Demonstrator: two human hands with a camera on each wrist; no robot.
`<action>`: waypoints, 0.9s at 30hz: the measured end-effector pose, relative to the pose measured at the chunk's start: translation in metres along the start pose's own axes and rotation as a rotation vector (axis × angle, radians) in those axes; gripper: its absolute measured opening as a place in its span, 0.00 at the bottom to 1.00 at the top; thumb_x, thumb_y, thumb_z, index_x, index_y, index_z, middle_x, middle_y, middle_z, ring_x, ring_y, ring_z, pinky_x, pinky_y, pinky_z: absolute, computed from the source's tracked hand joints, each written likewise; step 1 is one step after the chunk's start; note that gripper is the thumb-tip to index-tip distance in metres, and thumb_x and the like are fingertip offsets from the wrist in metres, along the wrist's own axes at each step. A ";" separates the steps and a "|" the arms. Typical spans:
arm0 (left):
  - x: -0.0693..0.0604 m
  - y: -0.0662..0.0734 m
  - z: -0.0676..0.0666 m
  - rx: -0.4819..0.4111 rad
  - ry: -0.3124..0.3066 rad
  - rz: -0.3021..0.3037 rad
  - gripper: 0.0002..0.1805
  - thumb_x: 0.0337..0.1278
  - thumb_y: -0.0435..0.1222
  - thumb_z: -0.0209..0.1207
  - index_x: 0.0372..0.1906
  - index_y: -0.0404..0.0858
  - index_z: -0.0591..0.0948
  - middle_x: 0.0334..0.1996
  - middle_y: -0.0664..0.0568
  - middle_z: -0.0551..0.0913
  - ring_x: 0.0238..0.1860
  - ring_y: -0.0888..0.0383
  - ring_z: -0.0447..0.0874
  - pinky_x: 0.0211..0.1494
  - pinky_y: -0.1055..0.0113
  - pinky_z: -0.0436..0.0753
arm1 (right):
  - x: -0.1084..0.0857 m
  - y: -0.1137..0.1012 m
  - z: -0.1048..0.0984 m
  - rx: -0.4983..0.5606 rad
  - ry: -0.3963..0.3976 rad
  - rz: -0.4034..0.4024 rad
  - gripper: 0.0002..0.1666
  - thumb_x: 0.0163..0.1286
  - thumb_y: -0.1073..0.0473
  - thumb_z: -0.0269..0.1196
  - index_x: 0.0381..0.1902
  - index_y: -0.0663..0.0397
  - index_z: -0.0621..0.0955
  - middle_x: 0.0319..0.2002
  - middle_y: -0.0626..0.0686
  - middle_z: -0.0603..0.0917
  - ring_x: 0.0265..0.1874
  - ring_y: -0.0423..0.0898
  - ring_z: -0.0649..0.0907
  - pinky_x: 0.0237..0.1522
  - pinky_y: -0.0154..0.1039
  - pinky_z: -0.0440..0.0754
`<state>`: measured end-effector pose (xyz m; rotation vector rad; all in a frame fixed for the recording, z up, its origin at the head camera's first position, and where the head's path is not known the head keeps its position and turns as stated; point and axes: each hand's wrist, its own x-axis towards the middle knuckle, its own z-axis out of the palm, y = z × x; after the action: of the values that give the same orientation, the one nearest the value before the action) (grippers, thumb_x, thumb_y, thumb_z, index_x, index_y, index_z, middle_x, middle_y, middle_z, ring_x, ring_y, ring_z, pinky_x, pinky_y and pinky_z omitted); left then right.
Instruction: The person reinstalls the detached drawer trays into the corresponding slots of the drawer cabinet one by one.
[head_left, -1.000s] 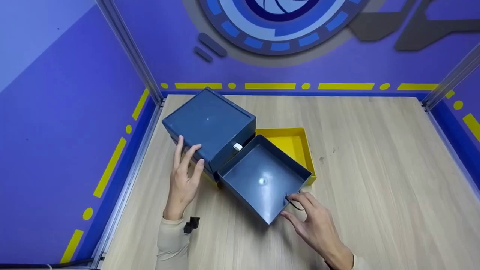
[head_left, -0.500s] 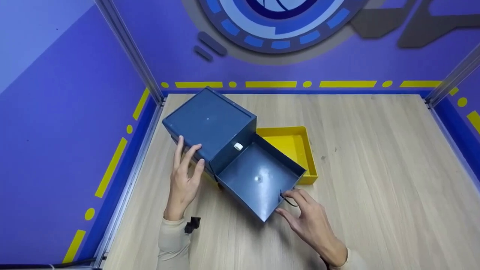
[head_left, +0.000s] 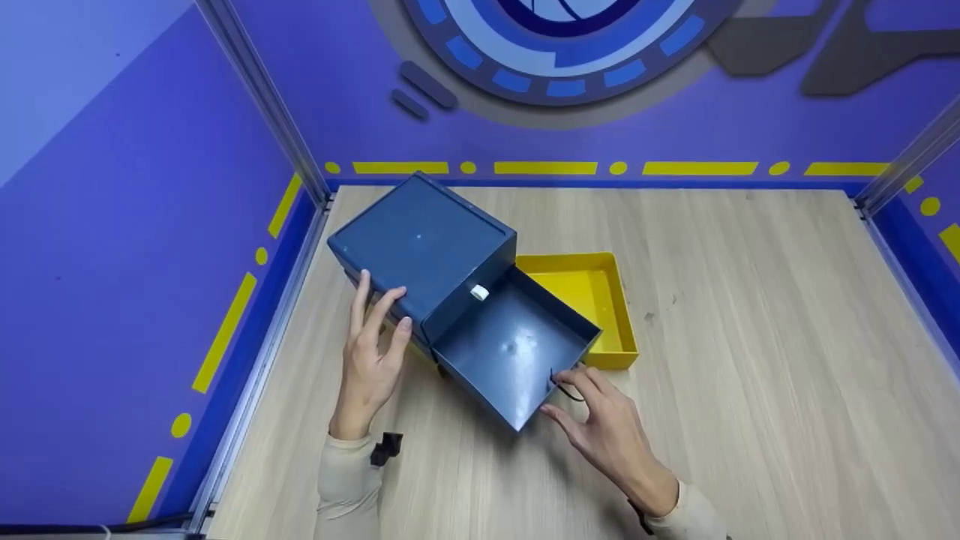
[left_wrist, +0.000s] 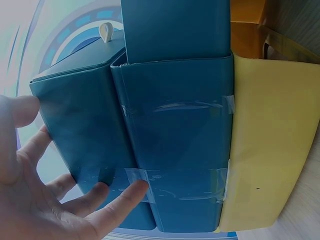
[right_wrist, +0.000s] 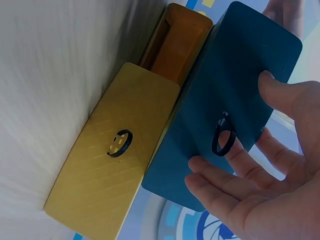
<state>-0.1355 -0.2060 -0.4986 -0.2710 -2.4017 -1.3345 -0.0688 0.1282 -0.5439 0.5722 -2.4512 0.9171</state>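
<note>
A dark blue drawer cabinet [head_left: 412, 240] has a white tab on its top section. Below that section, a dark blue drawer [head_left: 502, 360] is pulled partway out, nothing inside it. My left hand [head_left: 371, 367] rests spread against the cabinet's side; the left wrist view shows its fingers [left_wrist: 117, 200] near clear tape. At the drawer's front is my right hand [head_left: 611, 435], its extended fingers touching the blue front panel [right_wrist: 210, 90], one fingertip at the black loop [right_wrist: 223, 137]. A yellow drawer [head_left: 592, 289] stands out beneath, with its own loop [right_wrist: 120, 143] in the right wrist view.
The stack stands on a wooden table [head_left: 750, 337], left of its middle. Blue-purple panels [head_left: 187, 225] with yellow markings enclose the left, back and right sides, joined by metal posts. A black clip-like piece [head_left: 386, 448] is at the left wrist.
The blue drawer has slid further into the cabinet, up and to the left, my right hand moving along with it. My left hand has stayed at the cabinet's side.
</note>
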 end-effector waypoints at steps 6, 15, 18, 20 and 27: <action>0.000 -0.001 0.001 0.003 0.000 0.003 0.24 0.79 0.39 0.59 0.74 0.54 0.77 0.89 0.50 0.47 0.86 0.42 0.55 0.74 0.31 0.72 | 0.005 -0.001 0.006 0.000 -0.011 0.011 0.27 0.55 0.56 0.85 0.51 0.53 0.86 0.44 0.49 0.86 0.41 0.45 0.89 0.41 0.42 0.89; 0.000 0.000 0.001 0.005 0.003 -0.002 0.24 0.79 0.40 0.59 0.74 0.54 0.77 0.89 0.51 0.47 0.86 0.42 0.55 0.75 0.31 0.71 | 0.007 0.000 0.011 -0.039 -0.010 0.001 0.30 0.57 0.53 0.84 0.55 0.53 0.86 0.45 0.50 0.86 0.42 0.45 0.88 0.42 0.43 0.88; -0.001 0.000 0.001 0.001 0.002 -0.007 0.24 0.79 0.40 0.59 0.74 0.54 0.77 0.89 0.52 0.47 0.86 0.43 0.55 0.75 0.32 0.70 | 0.005 0.002 0.009 -0.041 -0.009 0.017 0.31 0.58 0.53 0.83 0.57 0.53 0.85 0.47 0.50 0.87 0.44 0.45 0.88 0.45 0.44 0.88; -0.001 0.000 0.001 -0.001 0.001 -0.011 0.24 0.79 0.41 0.59 0.74 0.54 0.77 0.89 0.52 0.47 0.86 0.43 0.55 0.76 0.31 0.69 | 0.005 0.003 0.007 -0.039 -0.002 0.021 0.29 0.59 0.52 0.83 0.56 0.53 0.85 0.47 0.49 0.87 0.45 0.45 0.88 0.46 0.44 0.88; 0.000 0.000 0.001 -0.017 -0.005 -0.014 0.24 0.79 0.40 0.59 0.74 0.52 0.78 0.89 0.51 0.47 0.86 0.42 0.53 0.77 0.31 0.67 | 0.002 0.007 0.003 -0.047 -0.008 -0.002 0.21 0.60 0.52 0.82 0.48 0.49 0.87 0.49 0.49 0.87 0.47 0.46 0.88 0.48 0.46 0.88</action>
<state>-0.1357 -0.2049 -0.4990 -0.2624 -2.4014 -1.3630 -0.0747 0.1310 -0.5487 0.5627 -2.4716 0.8560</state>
